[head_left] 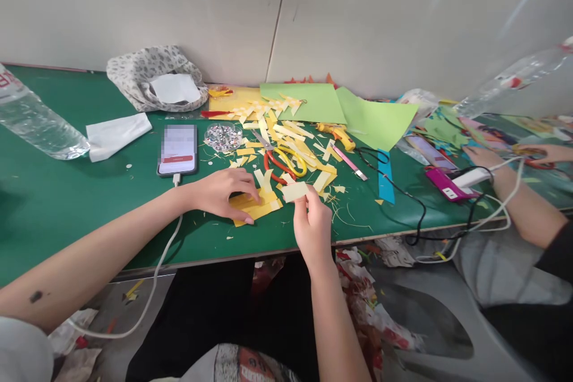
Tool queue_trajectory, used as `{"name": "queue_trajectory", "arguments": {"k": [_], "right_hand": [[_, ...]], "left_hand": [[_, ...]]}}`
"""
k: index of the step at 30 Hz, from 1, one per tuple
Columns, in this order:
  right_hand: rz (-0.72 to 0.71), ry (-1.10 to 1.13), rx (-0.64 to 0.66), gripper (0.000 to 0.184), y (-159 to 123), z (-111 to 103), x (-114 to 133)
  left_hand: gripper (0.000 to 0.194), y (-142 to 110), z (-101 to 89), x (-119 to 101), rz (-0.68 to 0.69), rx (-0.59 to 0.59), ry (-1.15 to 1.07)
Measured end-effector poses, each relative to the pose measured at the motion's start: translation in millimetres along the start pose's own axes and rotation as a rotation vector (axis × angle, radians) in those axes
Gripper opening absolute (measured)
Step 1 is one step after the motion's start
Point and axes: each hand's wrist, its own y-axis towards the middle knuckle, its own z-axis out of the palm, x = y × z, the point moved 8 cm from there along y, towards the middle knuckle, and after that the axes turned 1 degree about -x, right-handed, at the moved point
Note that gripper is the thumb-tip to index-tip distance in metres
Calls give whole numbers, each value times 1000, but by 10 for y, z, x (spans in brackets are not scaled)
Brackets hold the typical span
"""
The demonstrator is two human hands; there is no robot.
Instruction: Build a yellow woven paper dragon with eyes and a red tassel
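Note:
My left hand (pixel 224 192) rests on a folded yellow paper piece (pixel 257 206) on the green table, its thumb and curved fingers holding the paper down. Pale strips stick up from the far edge of that piece. Just to the right, my right hand (pixel 312 218) pinches a pale yellow paper strip (pixel 295 192) between thumb and fingers, above the table. Beyond both hands lie scissors (pixel 277 164) with red and yellow handles, among loose yellow paper strips (pixel 290 134).
A plugged-in phone (pixel 178 149) lies left of the strips, near a bead dish (pixel 222 136) and a water bottle (pixel 40 116). Pink tweezers (pixel 349 162), a yellow glue gun (pixel 338 135) and a magenta power strip (pixel 447 185) are rightward. A co-worker's hands (pixel 486 158) work at far right.

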Motion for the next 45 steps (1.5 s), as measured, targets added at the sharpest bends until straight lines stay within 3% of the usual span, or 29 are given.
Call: {"name": "queue_trajectory", "arguments": {"k": [10, 15, 20, 24, 33, 37, 40, 45], "right_hand": [[36, 83, 30, 32, -38, 79, 11], [-39, 82, 2, 20, -54, 51, 47], [-102, 4, 76, 35, -100, 107, 104], [-131, -16, 54, 40, -108, 97, 121], [-129, 28, 75, 38, -103, 98, 90], [-127, 25, 26, 37, -118, 60, 103], [-156, 21, 9, 38, -151, 67, 171], [-233, -8, 94, 44, -209, 222, 330]], "left_hand": [[40, 11, 9, 8, 10, 7, 15], [50, 6, 21, 24, -14, 4, 37], [44, 8, 28, 40, -17, 18, 4], [43, 6, 35, 73, -43, 47, -5], [45, -5, 55, 81, -53, 64, -24], [46, 2, 41, 69, -55, 61, -23], [38, 10, 14, 29, -24, 48, -47], [22, 12, -8, -4, 35, 32, -68]]}}
